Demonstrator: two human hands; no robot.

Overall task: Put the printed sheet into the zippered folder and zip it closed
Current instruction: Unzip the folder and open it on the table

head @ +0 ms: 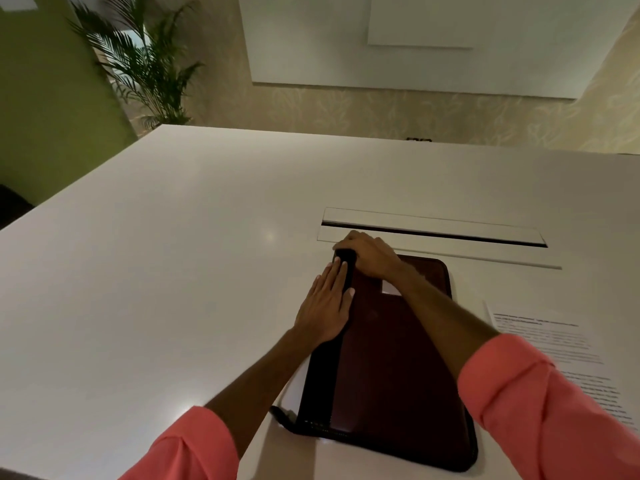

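Both hands on closed folder (388,358), left (327,306) flat, right (367,254) gripping corner, sheet (554,348) beside.

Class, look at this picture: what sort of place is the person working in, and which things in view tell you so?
Probably an office or meeting room. A large white table has a built-in cable slot, a potted palm stands in the corner, and a zippered folder lies beside a printed sheet.

Both hands, left hand (325,306) flat, right hand (369,252) curled, on closed zippered folder (391,368); printed sheet (554,355) beside it.
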